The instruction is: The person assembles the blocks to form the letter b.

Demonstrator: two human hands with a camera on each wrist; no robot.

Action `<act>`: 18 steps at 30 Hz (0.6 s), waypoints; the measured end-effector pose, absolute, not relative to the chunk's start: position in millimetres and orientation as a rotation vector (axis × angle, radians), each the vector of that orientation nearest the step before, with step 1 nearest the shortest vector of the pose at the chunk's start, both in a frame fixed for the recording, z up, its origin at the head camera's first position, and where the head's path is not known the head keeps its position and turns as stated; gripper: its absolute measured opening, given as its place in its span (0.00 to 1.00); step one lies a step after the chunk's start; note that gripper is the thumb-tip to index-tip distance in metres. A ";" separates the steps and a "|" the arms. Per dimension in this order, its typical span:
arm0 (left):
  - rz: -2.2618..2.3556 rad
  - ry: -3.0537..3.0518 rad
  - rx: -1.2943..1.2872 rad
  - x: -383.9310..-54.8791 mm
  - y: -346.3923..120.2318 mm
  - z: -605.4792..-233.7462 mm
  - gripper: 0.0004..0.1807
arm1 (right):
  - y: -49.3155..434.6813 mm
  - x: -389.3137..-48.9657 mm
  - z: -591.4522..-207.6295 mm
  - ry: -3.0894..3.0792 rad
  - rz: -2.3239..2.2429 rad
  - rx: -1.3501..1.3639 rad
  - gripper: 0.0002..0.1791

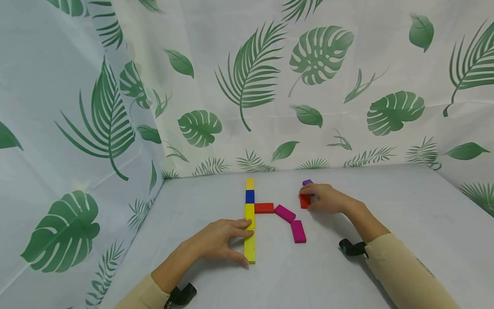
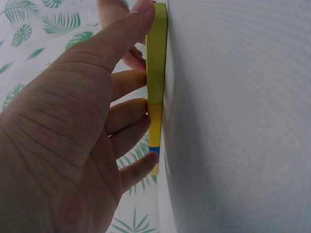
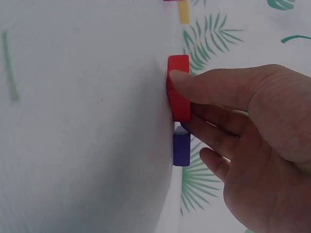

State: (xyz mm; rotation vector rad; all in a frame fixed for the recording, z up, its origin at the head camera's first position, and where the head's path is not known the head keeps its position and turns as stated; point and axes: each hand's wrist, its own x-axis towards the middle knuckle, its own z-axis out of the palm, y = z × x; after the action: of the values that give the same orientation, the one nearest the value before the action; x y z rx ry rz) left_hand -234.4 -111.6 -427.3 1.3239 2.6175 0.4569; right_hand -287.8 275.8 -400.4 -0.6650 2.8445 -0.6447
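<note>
no readable text, no legible labels or brands, no numbers or signs

Two yellow blocks [image 1: 250, 249] lie end to end, a red block [image 3: 180, 105] pinched in fingers [image 1: 319, 191] to their right.

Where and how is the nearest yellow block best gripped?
Probably from above, pinching the nearest yellow block across its long sides at its near half: it lies flat, no block at its near end, far end against the next yellow block.
</note>
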 end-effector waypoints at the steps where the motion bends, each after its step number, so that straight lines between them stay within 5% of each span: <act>1: 0.461 2.617 1.320 -234.5 -111.7 -427.3 0.46 | 276.2 -287.7 -400.2 2.842 -0.649 -0.665 0.29; 18: 0.453 2.615 1.326 -234.9 -112.1 -427.4 0.46 | 283.2 -278.6 -392.3 2.775 -0.673 -0.553 0.31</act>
State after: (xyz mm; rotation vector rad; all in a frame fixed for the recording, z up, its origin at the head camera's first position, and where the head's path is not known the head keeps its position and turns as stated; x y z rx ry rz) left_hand -234.9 -112.1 -427.4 1.3261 2.6150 0.4530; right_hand -278.6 283.2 -392.3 -0.5530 2.7755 -0.6729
